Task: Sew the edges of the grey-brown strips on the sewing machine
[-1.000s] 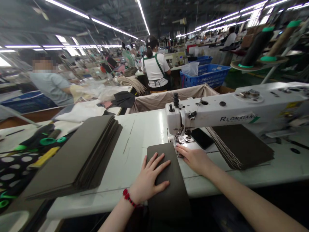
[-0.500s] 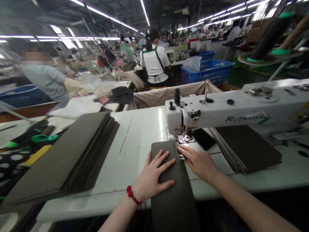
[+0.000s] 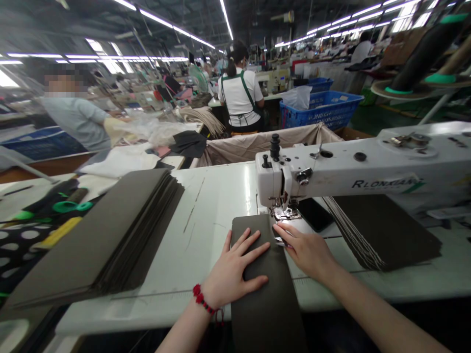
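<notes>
A long dark olive-grey fabric panel (image 3: 265,304) lies in front of the sewing machine's presser foot (image 3: 287,212) and hangs over the table's near edge. My left hand (image 3: 235,267) rests flat on it with fingers spread; a red and black bracelet circles that wrist. At the panel's right edge, just below the foot, is my right hand (image 3: 305,247). Its index fingertip touches the edge. Small metal thread snips (image 3: 282,242) are tucked in its curled fingers, the blades pointing left and the rest hidden by the hand.
A tall stack of similar panels (image 3: 110,220) lies on the left of the table (image 3: 206,196). Right of the foot are a black phone (image 3: 315,214) and another panel stack (image 3: 382,230) under the machine arm (image 3: 368,162). A cloth-lined bin (image 3: 250,149) stands behind; two co-workers are beyond.
The view has shifted slightly, so the machine and background appear a little farther right. Both hands and the panel stay almost in place, with no grip changed.
</notes>
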`<state>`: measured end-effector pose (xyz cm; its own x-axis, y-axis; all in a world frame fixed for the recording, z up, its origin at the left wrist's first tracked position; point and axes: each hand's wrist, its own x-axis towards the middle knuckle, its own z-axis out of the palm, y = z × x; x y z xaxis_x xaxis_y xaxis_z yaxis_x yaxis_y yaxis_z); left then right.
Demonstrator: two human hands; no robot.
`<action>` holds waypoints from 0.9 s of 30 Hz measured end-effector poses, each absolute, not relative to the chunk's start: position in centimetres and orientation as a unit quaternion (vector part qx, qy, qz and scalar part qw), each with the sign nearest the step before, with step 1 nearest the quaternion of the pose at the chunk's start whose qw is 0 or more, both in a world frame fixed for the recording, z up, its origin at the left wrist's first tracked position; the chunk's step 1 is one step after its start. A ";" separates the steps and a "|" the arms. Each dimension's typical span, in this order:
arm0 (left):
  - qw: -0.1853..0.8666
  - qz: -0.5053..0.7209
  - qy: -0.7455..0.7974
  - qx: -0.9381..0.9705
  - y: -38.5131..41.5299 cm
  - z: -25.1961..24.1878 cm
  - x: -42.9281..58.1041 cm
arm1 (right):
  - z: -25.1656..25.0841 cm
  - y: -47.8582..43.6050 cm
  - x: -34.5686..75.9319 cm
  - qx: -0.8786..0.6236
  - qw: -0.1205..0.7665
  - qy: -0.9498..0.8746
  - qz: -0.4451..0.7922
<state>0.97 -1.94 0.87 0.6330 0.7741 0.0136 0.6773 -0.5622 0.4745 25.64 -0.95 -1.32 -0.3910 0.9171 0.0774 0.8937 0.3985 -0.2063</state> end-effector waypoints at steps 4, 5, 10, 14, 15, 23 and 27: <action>0.216 0.107 0.413 0.878 -1.9 0.8 0.9 | -1.3 -1.0 25.7 -0.542 0.088 -0.833 0.068; 0.213 0.105 0.414 0.879 -1.9 0.8 0.9 | -1.3 -1.0 25.7 -0.543 0.088 -0.833 0.067; 0.213 0.110 0.420 0.875 -2.0 0.7 0.8 | -1.4 -0.9 25.7 -0.539 0.089 -0.835 0.065; 0.213 0.118 0.425 0.872 -2.0 0.6 0.8 | -1.5 -0.9 25.7 -0.538 0.088 -0.836 0.067; 0.214 0.120 0.425 0.871 -1.9 0.7 0.8 | -1.5 -0.8 25.7 -0.537 0.088 -0.836 0.067; 0.213 0.119 0.434 0.867 -2.0 0.9 0.7 | -1.5 -0.9 25.8 -0.533 0.094 -0.838 0.068; 0.224 0.136 0.431 0.863 -2.0 0.9 0.7 | -1.6 -0.9 25.9 -0.534 0.095 -0.838 0.066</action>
